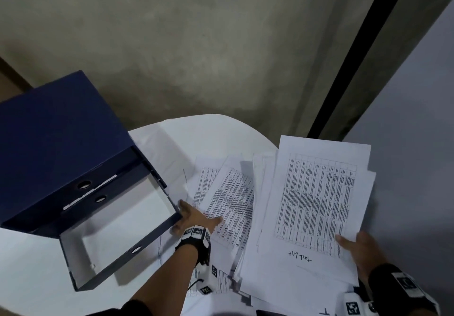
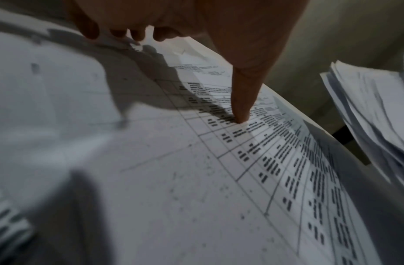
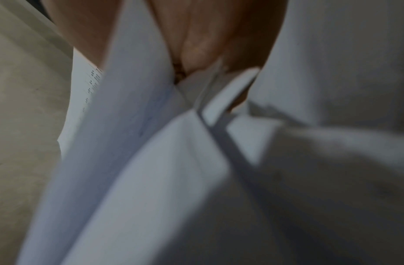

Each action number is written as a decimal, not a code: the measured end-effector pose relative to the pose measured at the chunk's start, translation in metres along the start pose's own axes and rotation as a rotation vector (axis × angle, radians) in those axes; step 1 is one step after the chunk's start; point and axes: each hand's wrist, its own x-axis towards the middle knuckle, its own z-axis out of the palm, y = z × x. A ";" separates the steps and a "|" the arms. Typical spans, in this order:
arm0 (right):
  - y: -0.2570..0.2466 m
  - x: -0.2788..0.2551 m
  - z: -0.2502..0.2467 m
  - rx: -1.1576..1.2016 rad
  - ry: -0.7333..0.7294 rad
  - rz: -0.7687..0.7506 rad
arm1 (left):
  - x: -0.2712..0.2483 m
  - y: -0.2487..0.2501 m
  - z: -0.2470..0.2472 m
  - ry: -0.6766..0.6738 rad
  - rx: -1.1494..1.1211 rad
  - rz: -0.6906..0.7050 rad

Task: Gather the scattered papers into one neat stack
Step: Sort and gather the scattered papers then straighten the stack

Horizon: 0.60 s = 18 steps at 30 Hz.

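White printed papers lie scattered on a white table (image 1: 211,131). My right hand (image 1: 363,251) grips a thick, uneven stack of sheets (image 1: 317,205) at its near right corner, thumb on top; the top sheet shows a printed table. In the right wrist view its fingers (image 3: 196,44) sit under the stack (image 3: 128,143). My left hand (image 1: 194,217) lies spread on loose table-printed sheets (image 1: 233,200) left of the stack. In the left wrist view the thumb (image 2: 241,100) presses on a printed sheet (image 2: 264,170), with the stack (image 2: 373,111) raised at the right.
A dark blue box file (image 1: 56,143) stands at the left, its open front section (image 1: 118,229) reaching close to my left hand. More loose sheets (image 1: 221,279) lie near the front edge under my left forearm. Behind the table is a grey wall.
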 end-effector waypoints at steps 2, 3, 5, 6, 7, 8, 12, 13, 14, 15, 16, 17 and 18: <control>-0.013 -0.009 0.000 0.008 0.002 -0.011 | 0.001 0.001 0.001 0.009 -0.024 -0.004; -0.020 -0.016 0.002 0.014 0.006 -0.018 | 0.001 0.001 0.002 0.021 -0.013 0.005; -0.028 -0.022 0.005 0.002 0.002 -0.019 | -0.001 0.003 0.004 0.032 0.017 0.029; -0.032 -0.026 0.006 -0.003 -0.013 -0.009 | -0.001 0.005 0.004 0.025 0.022 0.035; -0.037 -0.031 0.008 0.028 -0.020 -0.009 | 0.000 0.007 0.004 0.015 0.022 0.037; -0.040 -0.034 0.010 0.042 -0.023 -0.026 | 0.001 0.008 0.003 0.010 0.002 0.036; -0.046 -0.043 0.015 0.093 -0.062 -0.069 | 0.009 0.011 -0.002 0.001 -0.149 0.055; -0.047 -0.044 0.016 0.119 -0.069 -0.063 | 0.010 0.010 -0.005 0.000 -0.138 0.087; -0.043 -0.039 0.016 0.138 -0.064 -0.059 | 0.010 0.010 -0.007 0.003 -0.119 0.118; -0.044 -0.041 0.016 0.170 -0.070 -0.051 | 0.010 0.011 -0.008 0.019 -0.095 0.135; -0.045 -0.041 0.016 0.178 -0.083 -0.050 | 0.009 0.013 -0.010 0.038 -0.074 0.139; -0.046 -0.043 0.017 0.195 -0.107 -0.046 | 0.008 0.015 -0.011 0.038 -0.070 0.125; -0.045 -0.043 0.017 0.193 -0.121 -0.047 | 0.006 0.018 -0.008 0.025 -0.072 0.102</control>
